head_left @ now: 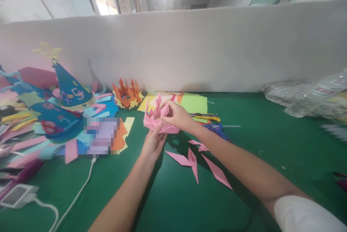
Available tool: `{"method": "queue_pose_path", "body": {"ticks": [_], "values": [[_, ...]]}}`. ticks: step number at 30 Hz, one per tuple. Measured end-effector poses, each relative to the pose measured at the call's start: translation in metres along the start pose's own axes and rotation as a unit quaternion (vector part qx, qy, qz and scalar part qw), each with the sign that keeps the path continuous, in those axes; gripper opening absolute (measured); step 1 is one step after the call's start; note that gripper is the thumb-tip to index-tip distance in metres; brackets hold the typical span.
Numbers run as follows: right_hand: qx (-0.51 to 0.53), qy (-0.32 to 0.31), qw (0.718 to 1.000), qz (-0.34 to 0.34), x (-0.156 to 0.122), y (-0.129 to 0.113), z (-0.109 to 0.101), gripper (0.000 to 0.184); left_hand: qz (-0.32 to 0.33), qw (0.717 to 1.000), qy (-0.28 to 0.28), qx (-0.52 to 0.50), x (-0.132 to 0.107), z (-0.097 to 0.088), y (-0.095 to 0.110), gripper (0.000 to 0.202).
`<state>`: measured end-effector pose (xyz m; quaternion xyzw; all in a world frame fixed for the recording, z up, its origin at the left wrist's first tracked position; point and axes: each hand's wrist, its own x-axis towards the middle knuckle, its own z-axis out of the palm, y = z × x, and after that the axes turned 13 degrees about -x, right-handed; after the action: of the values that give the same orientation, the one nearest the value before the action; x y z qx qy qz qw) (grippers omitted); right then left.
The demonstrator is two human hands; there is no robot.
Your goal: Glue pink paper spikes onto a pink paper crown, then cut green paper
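You hold a ring-shaped pink folded-paper crown point(149, 122) above the green tabletop point(257, 127), near the middle of your view. Your left hand point(155, 143) is clamped on its lower front edge, thumb outside and fingers underneath. Your right hand point(175, 116) is closed on a pink folded point at the crown's right side, fingertips pinched together over the opening. That hand and the upright points hide most of the crown's inside.

Below your right forearm, loose pink pointed folded-paper pieces point(217, 172) lie flat on the table. Behind your right hand are a yellow-handled utility knife point(214, 117), a blue glue gun point(217, 129) and flat yellow-green paper point(196, 102).

Left of the pink crown, near the white partition point(173, 47), stands an orange-and-yellow folded-paper crown point(128, 102), open at the top. Farther left, 2 blue paper cone hats point(72, 86) stand among pink, yellow and light-blue paper strips; the rear hat carries a yellow star.

At far right, a clear plastic bottle point(316, 94) tilts against a pale, patterned, crumpled bundle point(282, 94). You cannot tell whether the bottle holds liquid, or what the bundle contains.
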<state>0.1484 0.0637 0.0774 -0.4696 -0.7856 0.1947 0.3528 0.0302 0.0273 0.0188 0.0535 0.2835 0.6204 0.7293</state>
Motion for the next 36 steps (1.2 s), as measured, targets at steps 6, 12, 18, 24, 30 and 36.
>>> {"method": "queue_pose_path", "body": {"ticks": [6,12,18,24,30,36], "values": [[-0.001,0.011,1.0,-0.012,-0.0005,-0.0004,0.0003,0.028,-0.001,1.0,0.003,-0.004,0.0001,0.0,-0.0007,0.013],[-0.024,0.006,1.0,-0.006,-0.0018,-0.0005,-0.001,0.029,-0.004,1.0,0.0,-0.011,0.0007,-0.0002,-0.001,0.012],[-0.008,0.001,1.0,0.004,-0.0007,0.0003,0.0002,0.03,-0.003,1.0,-0.006,-0.03,0.0012,-0.0006,-0.0007,0.011],[-0.001,0.005,1.0,0.007,-0.0013,-0.0021,0.0,0.031,-0.009,0.999,-0.014,-0.04,-0.0002,0.0021,0.0009,0.011],[-0.017,-0.006,1.0,0.007,-0.0023,-0.0051,0.0006,0.03,0.004,0.999,-0.015,-0.038,-0.0012,0.0027,0.0008,0.011],[-0.026,-0.031,0.999,0.012,-0.0038,-0.0082,-0.0012,0.038,0.01,0.999,-0.003,-0.042,-0.0007,0.0034,0.001,0.011]]}}
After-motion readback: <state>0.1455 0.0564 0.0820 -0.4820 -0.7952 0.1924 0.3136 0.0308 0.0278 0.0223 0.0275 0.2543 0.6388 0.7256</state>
